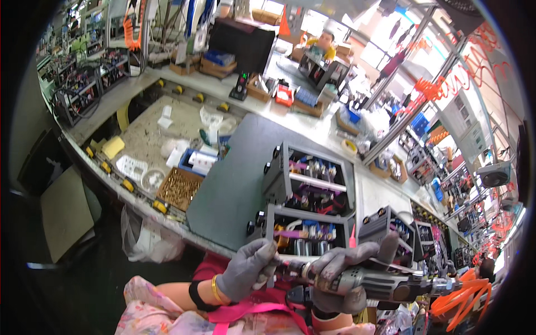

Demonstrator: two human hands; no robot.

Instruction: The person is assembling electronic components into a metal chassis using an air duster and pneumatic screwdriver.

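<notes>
My right hand (340, 273), in a grey glove, is wrapped round an air screwdriver (371, 283) held level in front of me. An orange coiled hose (463, 298) trails by its far right end. At the nose of the tool, my gloved left hand (248, 269) has its fingers pinched together; whatever they hold is too small to make out. Just beyond both hands stands a dark grey metal-framed unit (270, 231) with coloured wires and cylindrical parts inside. A second such unit (276, 178) sits behind it on the grey mat (231, 195).
To the left are a carton of brass-coloured fasteners (180, 188), a blue bin (195, 162) with white parts and a yellow sponge (113, 147). More framed units (385, 231) line the bench rightward. A chair (64, 215) stands at left; a person (324, 47) is across the bench.
</notes>
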